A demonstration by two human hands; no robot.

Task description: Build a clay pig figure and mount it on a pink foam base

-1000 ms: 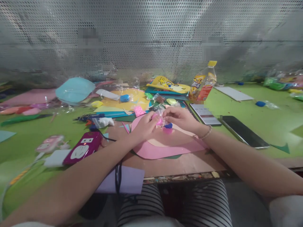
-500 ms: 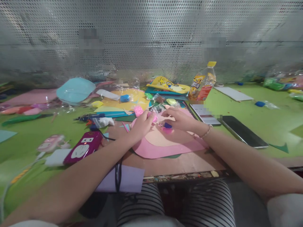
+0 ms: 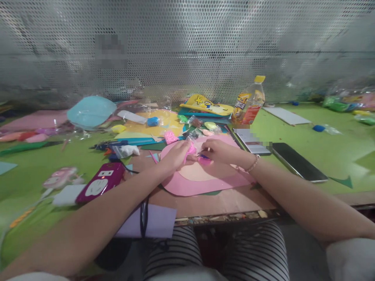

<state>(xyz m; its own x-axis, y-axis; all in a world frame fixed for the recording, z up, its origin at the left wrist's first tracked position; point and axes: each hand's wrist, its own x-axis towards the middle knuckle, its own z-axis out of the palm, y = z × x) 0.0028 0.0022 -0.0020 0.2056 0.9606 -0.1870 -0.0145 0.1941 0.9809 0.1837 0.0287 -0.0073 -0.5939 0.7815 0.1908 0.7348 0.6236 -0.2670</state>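
Note:
My left hand is closed around a lump of bright pink clay in clear plastic, above a rounded pink paper piece with a cream paper shape on it. To its right, the fingers of my right hand are pinched together close to the clay. Whatever lies between them is too small to make out. A small pink and dark blue item rests on the cream paper just beneath my right fingers. Another pink clay lump lies behind my left hand.
Two phones lie at right, near a drink bottle. A purple power box with cables sits at left, beside a glue gun. Clay packets and paper sheets are spread behind, before a perforated metal panel.
My right fingers have drawn together from a looser spread and come nearer the pink clay. My left hand keeps its grip. The whole view has shifted slightly.

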